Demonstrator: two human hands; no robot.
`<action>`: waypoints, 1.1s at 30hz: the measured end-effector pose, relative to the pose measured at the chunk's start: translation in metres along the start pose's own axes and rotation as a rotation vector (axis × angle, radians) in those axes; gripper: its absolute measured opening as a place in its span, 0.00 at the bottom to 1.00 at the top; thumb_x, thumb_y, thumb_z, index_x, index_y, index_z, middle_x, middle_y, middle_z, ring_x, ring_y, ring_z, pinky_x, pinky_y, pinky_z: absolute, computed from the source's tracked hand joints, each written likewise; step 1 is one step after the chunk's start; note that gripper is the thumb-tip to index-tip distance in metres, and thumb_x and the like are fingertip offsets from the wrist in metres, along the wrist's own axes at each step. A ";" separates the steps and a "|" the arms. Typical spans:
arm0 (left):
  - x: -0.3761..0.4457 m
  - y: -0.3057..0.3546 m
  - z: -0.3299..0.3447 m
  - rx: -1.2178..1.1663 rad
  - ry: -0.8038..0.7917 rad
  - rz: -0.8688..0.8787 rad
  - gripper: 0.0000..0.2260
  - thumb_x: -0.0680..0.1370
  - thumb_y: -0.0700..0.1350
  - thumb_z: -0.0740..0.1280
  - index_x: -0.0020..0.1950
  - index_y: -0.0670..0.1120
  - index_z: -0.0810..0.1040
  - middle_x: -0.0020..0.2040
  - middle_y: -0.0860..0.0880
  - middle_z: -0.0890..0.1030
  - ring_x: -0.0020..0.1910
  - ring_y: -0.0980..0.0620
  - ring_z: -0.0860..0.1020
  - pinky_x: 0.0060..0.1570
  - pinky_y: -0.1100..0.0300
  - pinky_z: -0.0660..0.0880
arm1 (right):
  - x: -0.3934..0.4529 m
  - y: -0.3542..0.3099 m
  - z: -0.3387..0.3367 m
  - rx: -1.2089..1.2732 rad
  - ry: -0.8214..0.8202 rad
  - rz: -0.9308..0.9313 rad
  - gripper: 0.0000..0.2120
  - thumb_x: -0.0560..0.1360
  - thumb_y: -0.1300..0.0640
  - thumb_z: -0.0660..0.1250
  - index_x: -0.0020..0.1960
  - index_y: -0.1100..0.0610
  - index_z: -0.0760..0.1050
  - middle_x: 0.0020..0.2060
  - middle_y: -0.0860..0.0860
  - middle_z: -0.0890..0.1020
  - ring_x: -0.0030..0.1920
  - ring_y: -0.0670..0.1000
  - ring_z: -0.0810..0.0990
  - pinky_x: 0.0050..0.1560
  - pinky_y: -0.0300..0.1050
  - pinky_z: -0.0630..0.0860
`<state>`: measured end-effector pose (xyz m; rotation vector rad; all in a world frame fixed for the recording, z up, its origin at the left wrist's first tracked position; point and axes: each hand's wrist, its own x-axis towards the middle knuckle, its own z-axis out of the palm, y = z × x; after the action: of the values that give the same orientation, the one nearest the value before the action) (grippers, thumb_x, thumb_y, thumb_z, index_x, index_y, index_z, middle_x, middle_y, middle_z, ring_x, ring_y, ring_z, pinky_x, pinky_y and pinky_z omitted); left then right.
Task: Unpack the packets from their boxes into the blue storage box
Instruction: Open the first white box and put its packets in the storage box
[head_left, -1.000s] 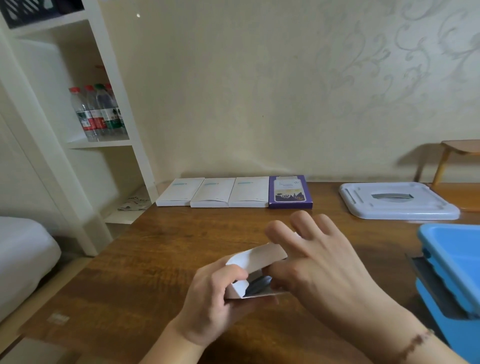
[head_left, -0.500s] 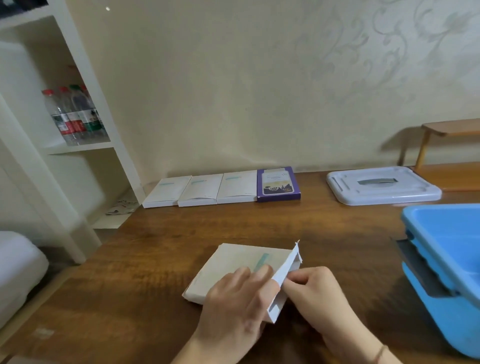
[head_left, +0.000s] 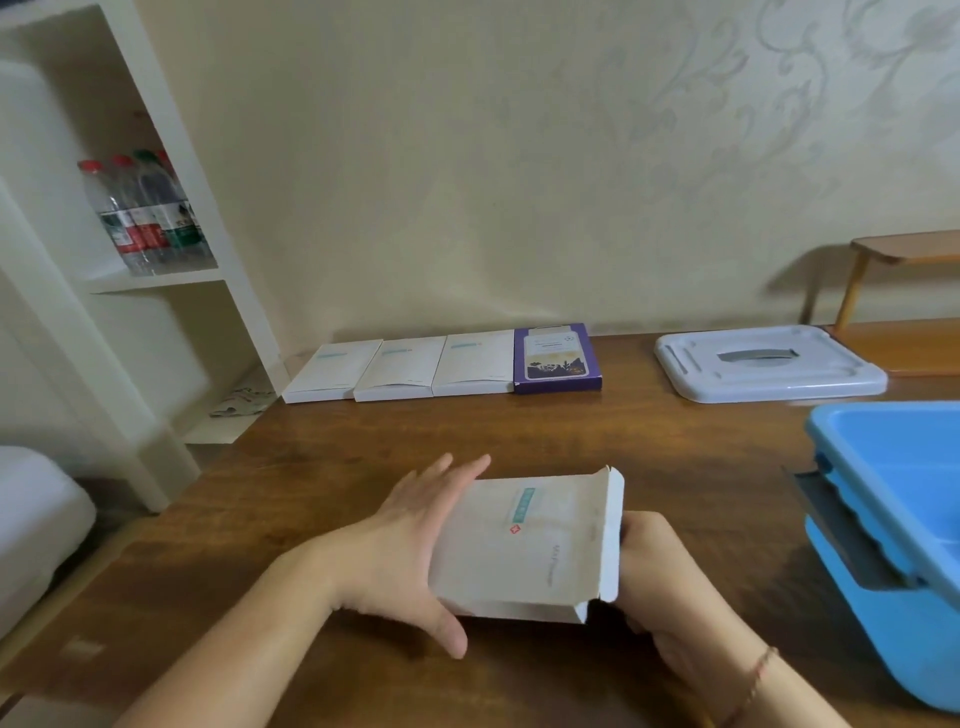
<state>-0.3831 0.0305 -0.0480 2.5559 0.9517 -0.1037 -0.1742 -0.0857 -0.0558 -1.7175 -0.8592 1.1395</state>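
Left grip: the white box (head_left: 524, 545) is being clasped at its closed end by the left hand (head_left: 410, 545), thumb below and straight fingers along the far edge.
Right grip: the open flap end is being worked by the right hand (head_left: 660, 577); whether its fingers are pinching a packet cannot be told, being hidden behind the flap.
Box position: it is being held low over the bench (head_left: 519, 431), left of the blue storage box (head_left: 883, 519).
Risk: packets may be spilled onto the bench if the open end is being tilted downward; the flap may be torn by a hurried pull.
Surroundings: three white boxes (head_left: 405, 369) and a purple box (head_left: 557, 358) are lying in a row by the wall, a white lid (head_left: 769, 364) beside them.
Change: compared with half a second ago, the box is being held flatter and turned, with the left hand moved from its top to its end.
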 end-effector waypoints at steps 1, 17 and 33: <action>0.004 -0.002 -0.003 -0.011 -0.075 -0.021 0.60 0.58 0.66 0.79 0.67 0.77 0.30 0.62 0.81 0.29 0.73 0.63 0.30 0.73 0.48 0.35 | 0.000 0.000 0.001 -0.002 0.008 -0.010 0.06 0.75 0.67 0.66 0.45 0.59 0.81 0.21 0.46 0.80 0.18 0.40 0.74 0.18 0.31 0.64; 0.005 -0.005 0.027 -0.061 0.160 -0.053 0.57 0.54 0.75 0.73 0.70 0.75 0.37 0.71 0.71 0.47 0.71 0.63 0.51 0.73 0.47 0.58 | 0.009 0.002 0.005 -0.024 -0.039 -0.020 0.10 0.78 0.69 0.62 0.53 0.57 0.76 0.42 0.54 0.80 0.29 0.47 0.76 0.20 0.34 0.68; 0.000 -0.030 0.018 0.013 0.159 -0.143 0.58 0.51 0.76 0.73 0.67 0.78 0.36 0.72 0.71 0.46 0.71 0.66 0.46 0.72 0.50 0.56 | 0.020 0.020 -0.009 0.052 0.178 -0.082 0.08 0.72 0.53 0.75 0.46 0.55 0.79 0.41 0.54 0.83 0.34 0.49 0.85 0.27 0.46 0.80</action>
<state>-0.4005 0.0438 -0.0754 2.5356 1.1975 0.0539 -0.1578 -0.0787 -0.0792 -1.6964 -0.7760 0.9314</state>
